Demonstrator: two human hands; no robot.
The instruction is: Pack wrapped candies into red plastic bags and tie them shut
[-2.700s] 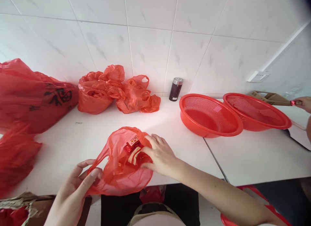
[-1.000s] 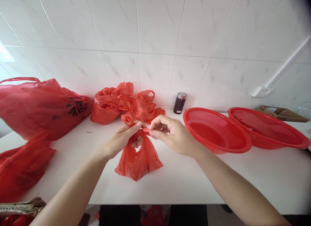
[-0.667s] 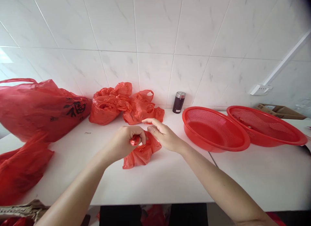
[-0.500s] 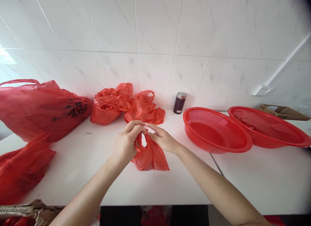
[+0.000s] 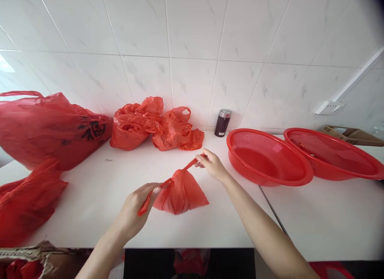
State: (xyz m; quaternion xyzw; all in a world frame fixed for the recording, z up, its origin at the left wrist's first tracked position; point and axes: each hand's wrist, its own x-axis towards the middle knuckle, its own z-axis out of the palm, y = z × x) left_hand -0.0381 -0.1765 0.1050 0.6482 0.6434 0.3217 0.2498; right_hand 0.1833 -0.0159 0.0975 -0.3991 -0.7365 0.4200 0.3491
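A small red plastic bag [image 5: 181, 195] rests on the white table, its neck gathered tight and its two handles stretched apart. My left hand [image 5: 136, 205] grips one handle at the lower left, with the loose end hanging past the fingers. Pulled up to the right, the other handle is pinched in my right hand [image 5: 209, 162]. What the bag contains cannot be seen through the plastic.
Crumpled red bags [image 5: 156, 125] lie along the wall. A large red bag [image 5: 57, 127] and another red bag [image 5: 30, 203] are at left. A dark flask [image 5: 223, 123] stands near the red baskets [image 5: 270, 177]. A torn cardboard box [image 5: 49, 261] sits below the left edge.
My hands have moved apart, left hand down and leftward, right hand to the right. The bag's handles, earlier looped together between my fingers, are now drawn taut and its neck cinched.
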